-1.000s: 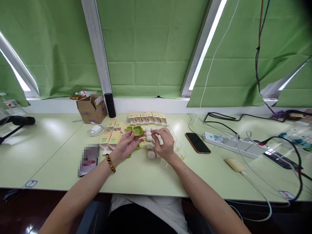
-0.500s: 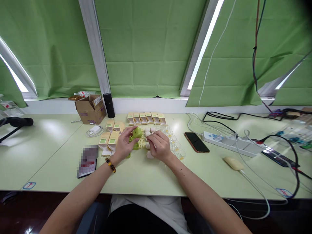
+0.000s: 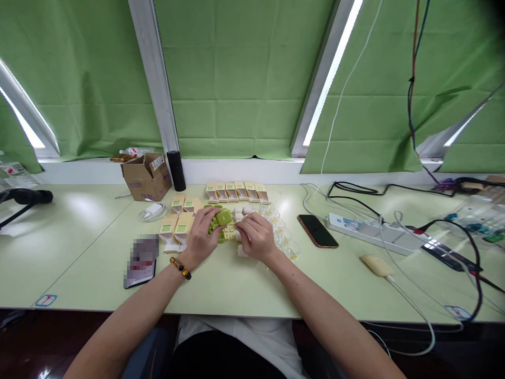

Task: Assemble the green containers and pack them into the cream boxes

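My left hand (image 3: pixel 203 234) grips a small green rounded case (image 3: pixel 224 216) between thumb and fingers, raised above the table. Just to its right, my right hand (image 3: pixel 256 231) is closed in a pinch; whatever lies at its fingertips is too small to make out. More green cases (image 3: pixel 221 236) sit partly hidden behind my left hand. Small pale yellow pieces (image 3: pixel 230 229) lie between the hands. Whitish-pink rounded pieces (image 3: pixel 241 251) stand in a column by my right hand, which partly covers them. To the right of those are clear plastic shells (image 3: pixel 291 247).
Open cream boxes stand in a back row (image 3: pixel 236 192) and a left group (image 3: pixel 168 227). A cardboard box (image 3: pixel 147 179), black cylinder (image 3: pixel 176 171) and white charger (image 3: pixel 152 211) are further back. Phones lie left (image 3: pixel 142 260) and right (image 3: pixel 317 230), near a power strip (image 3: pixel 371 233) and cables.
The green case in my left hand has turned, showing a flatter face, and dropped slightly. My left wrist has shifted a little. My right hand stays pinched in nearly the same place.
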{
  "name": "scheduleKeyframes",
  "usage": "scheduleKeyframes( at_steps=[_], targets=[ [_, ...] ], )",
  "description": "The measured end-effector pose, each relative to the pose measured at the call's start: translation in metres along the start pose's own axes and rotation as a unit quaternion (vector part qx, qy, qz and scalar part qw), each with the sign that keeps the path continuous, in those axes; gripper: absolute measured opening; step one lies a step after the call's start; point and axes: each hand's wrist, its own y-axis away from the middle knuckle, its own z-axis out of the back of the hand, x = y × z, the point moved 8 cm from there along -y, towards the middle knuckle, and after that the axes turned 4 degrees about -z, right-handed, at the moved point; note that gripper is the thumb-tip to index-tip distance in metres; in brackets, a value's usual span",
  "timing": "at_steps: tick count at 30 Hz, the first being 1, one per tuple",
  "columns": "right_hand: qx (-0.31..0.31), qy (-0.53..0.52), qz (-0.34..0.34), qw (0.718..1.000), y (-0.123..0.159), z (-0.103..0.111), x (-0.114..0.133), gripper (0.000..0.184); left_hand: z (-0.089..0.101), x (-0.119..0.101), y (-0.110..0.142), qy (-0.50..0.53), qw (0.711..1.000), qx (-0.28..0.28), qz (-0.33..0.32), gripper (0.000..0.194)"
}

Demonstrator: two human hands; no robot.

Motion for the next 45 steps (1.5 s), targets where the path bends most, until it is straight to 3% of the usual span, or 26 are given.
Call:
scheduleKeyframes(
  at_steps=[9, 14, 16, 21, 26, 31, 37, 45],
  targets=[
    [0.09, 0.083, -0.04, 0.992, 0.0, -0.015, -0.011, 0.014, 0.0, 0.003, -0.003, 0.005, 1.0, 0.0, 0.027, 0.038],
    [0.118, 0.109, -0.086, 0.983, 0.0, -0.018, -0.023, 0.015, -0.002, 0.012, -0.004, 0.095, 0.992, -0.007, 0.087, 0.042],
    [0.137, 0.101, -0.095, 0.981, 0.0, -0.022, -0.024, 0.016, -0.007, 0.022, -0.003, 0.191, 0.972, -0.015, 0.139, 0.048],
    [0.208, 0.099, -0.105, 0.967, -0.004, -0.039, -0.019, 0.013, -0.02, 0.047, 0.003, 0.397, 0.879, -0.052, 0.258, 0.062],
    [0.317, 0.153, -0.102, 0.93, -0.006, -0.057, -0.01, 0.02, -0.028, 0.063, 0.008, 0.501, 0.793, -0.087, 0.337, 0.048],
    [0.363, 0.188, -0.095, 0.908, -0.005, -0.067, -0.006, 0.022, -0.035, 0.064, 0.01, 0.599, 0.704, -0.096, 0.369, 0.027],
    [0.372, 0.197, -0.095, 0.902, -0.007, -0.072, -0.005, 0.022, -0.037, 0.061, 0.012, 0.613, 0.683, -0.077, 0.391, 0.02],
    [0.371, 0.201, -0.097, 0.901, -0.007, -0.079, -0.004, 0.022, -0.038, 0.056, 0.011, 0.615, 0.684, -0.062, 0.387, 0.041]
  ],
)
